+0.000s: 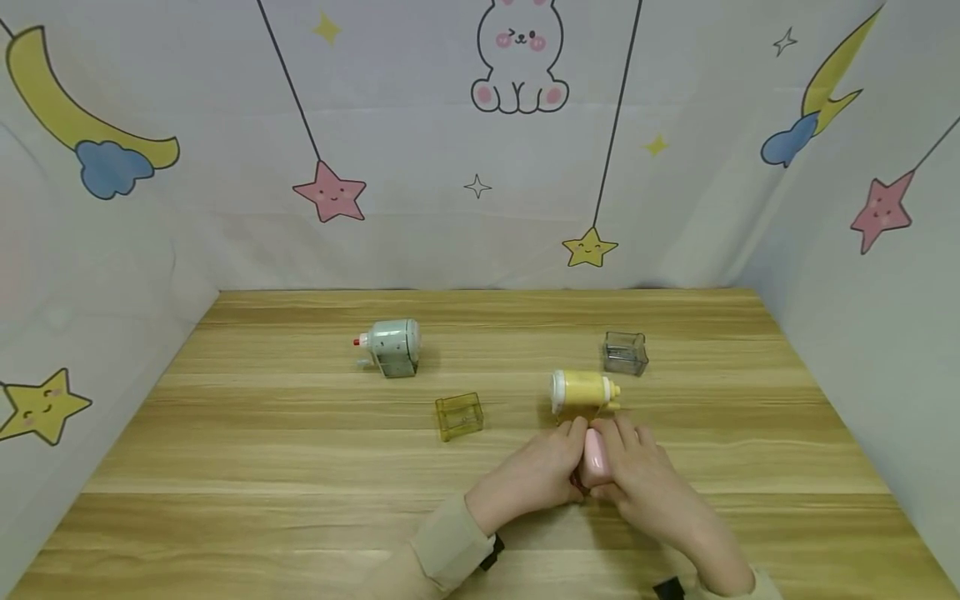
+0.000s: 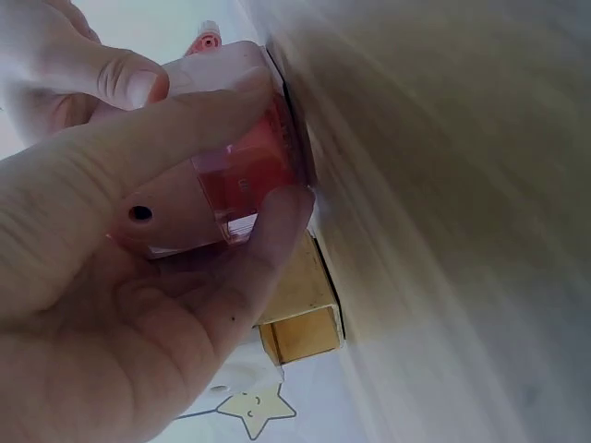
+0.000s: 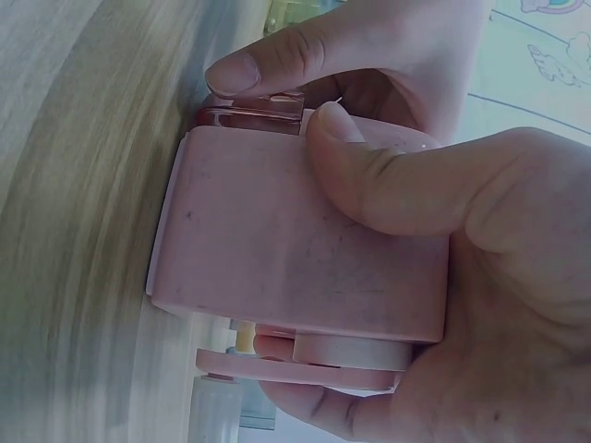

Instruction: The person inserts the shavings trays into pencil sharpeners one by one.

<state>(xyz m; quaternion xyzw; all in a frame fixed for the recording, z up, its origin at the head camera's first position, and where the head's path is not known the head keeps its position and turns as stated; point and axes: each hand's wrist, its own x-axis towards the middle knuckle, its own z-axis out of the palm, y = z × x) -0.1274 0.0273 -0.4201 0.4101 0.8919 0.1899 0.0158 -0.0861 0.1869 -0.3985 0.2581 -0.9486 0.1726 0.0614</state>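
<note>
Both hands are on a pink crank pencil sharpener (image 1: pixel 596 460) near the front right of the table. My right hand (image 1: pixel 647 483) grips its pink body, thumb across the broad face in the right wrist view, fingers down by the crank (image 3: pixel 295 369). From the other side, my left hand (image 1: pixel 536 473) pinches the see-through red shavings drawer (image 2: pixel 249 166). Part of that drawer sticks out from the body in the right wrist view. Just beyond the hands stands a yellow pencil sharpener (image 1: pixel 583 388), its lower part hidden by them.
A clear yellow drawer (image 1: pixel 459 417) lies left of the hands. Behind the yellow sharpener, toward the right, sits a clear grey drawer (image 1: pixel 625 353). A pale green pencil sharpener (image 1: pixel 393 346) stands farther back on the left. Printed cloth walls (image 1: pixel 465 233) border the wooden table (image 1: pixel 262 467).
</note>
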